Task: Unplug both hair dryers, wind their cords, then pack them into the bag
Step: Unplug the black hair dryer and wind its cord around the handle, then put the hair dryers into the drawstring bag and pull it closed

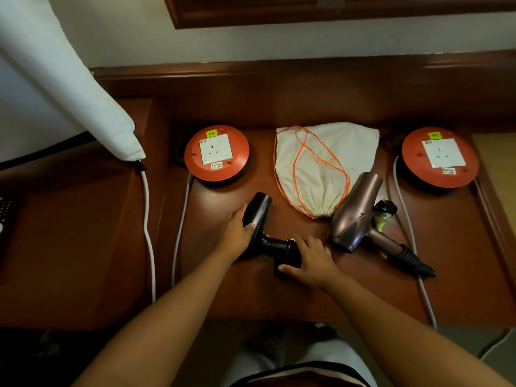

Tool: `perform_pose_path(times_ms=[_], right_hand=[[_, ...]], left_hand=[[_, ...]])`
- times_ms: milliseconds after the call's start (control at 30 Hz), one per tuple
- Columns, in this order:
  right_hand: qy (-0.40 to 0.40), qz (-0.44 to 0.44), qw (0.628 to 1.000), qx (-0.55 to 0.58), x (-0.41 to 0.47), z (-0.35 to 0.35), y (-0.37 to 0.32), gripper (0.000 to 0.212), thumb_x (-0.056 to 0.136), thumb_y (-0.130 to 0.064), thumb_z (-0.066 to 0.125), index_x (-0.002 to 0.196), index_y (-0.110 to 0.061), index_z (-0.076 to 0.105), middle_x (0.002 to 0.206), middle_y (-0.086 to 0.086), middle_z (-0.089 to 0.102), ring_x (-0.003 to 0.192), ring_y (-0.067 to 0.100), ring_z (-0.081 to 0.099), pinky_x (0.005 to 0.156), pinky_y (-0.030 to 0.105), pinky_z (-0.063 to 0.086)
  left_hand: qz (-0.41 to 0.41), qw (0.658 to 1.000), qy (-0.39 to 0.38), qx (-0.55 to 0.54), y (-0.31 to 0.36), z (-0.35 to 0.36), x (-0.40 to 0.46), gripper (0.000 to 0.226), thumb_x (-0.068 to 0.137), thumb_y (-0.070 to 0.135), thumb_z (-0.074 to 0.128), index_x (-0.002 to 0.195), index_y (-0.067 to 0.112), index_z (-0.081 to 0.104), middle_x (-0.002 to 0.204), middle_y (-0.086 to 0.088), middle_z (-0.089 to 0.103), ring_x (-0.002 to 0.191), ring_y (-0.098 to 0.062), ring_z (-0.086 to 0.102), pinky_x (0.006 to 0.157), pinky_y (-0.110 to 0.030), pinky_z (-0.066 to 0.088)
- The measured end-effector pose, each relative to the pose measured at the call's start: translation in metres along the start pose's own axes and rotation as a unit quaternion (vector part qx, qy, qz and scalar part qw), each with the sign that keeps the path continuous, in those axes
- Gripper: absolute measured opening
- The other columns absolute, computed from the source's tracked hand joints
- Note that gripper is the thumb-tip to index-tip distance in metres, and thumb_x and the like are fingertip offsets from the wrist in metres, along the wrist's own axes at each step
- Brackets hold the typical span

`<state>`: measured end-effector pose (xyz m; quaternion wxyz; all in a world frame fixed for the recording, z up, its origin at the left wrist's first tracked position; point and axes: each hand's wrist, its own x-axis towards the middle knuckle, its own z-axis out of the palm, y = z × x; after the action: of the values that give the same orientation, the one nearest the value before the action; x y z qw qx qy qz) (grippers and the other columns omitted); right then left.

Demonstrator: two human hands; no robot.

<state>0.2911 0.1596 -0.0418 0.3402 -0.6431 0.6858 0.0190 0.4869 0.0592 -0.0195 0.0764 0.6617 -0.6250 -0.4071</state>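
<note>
Wooden desk (279, 303) under both hands, left hand (237, 231) and right hand (310, 261) gripping black hair dryer (261, 219).

— Where do your two dryers lie?

— Your black hair dryer (261, 216) lies flat at the near middle of the worktop (452, 263), barrel pointing far, handle to the right. Your mauve hair dryer (356, 210) lies right of it, barrel far, handle near-right, its wound cord (385, 212) just beside.

— And your bag?

— The cream drawstring bag (324, 160) lies flat between them, farther off, gathered mouth nearest you, orange cord looped on top.
</note>
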Motion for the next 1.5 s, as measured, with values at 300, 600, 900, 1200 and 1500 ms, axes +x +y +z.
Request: perform_pose_path(times_ms=[300,600,900,1200,1500], right_hand=[[0.05,-0.042,0.996,0.062,-0.011,-0.033,0.014,0.071,0.086,-0.056,0.056,0.14,-0.014,0.038,0.124,0.009,0.049,0.118,0.025,0.044,0.099,0.032,0.036],[0.1,-0.066,0.993,0.006,0.014,-0.085,0.043,0.026,0.091,-0.024,0.051,0.11,-0.007,0.06,0.104,0.013,0.06,0.102,0.031,0.054,0.085,0.039,0.044],[0.042,-0.075,0.989,-0.118,0.064,-0.102,0.061,0.029,0.089,-0.019,0.049,0.115,-0.007,0.055,0.108,0.014,0.058,0.103,0.033,0.053,0.084,0.038,0.041],[-0.005,-0.053,0.985,-0.162,0.093,-0.104,0.06,0.022,0.088,-0.017,0.052,0.107,-0.009,0.045,0.107,0.014,0.058,0.101,0.035,0.056,0.067,0.035,0.035],[0.055,-0.041,0.997,-0.02,0.095,-0.119,0.057,0.019,0.086,-0.017,0.054,0.102,-0.007,0.058,0.101,0.012,0.062,0.096,0.03,0.057,0.073,0.035,0.043]], left_hand=[[0.095,0.991,0.032,0.087,0.024,0.012,-0.008,0.048,0.091,0.019,0.059,0.137,0.012,0.051,0.14,-0.008,0.048,0.128,-0.028,0.043,0.108,-0.036,0.034],[0.184,0.977,-0.005,0.105,0.067,0.047,-0.009,0.037,0.096,0.018,0.052,0.131,0.009,0.056,0.131,-0.007,0.056,0.123,-0.024,0.046,0.102,-0.028,0.032],[0.211,0.962,-0.047,0.167,0.088,0.1,0.031,0.031,0.086,0.018,0.058,0.116,0.017,0.061,0.117,-0.001,0.059,0.114,-0.023,0.046,0.093,-0.039,0.043],[0.187,0.96,-0.026,0.206,0.086,0.115,0.064,0.027,0.091,0.027,0.057,0.115,0.017,0.061,0.115,-0.003,0.056,0.112,-0.026,0.046,0.088,-0.039,0.039],[0.186,0.974,0.051,0.12,0.095,0.092,0.061,0.019,0.09,0.026,0.062,0.1,0.013,0.071,0.1,-0.005,0.066,0.102,-0.028,0.051,0.085,-0.043,0.043]])
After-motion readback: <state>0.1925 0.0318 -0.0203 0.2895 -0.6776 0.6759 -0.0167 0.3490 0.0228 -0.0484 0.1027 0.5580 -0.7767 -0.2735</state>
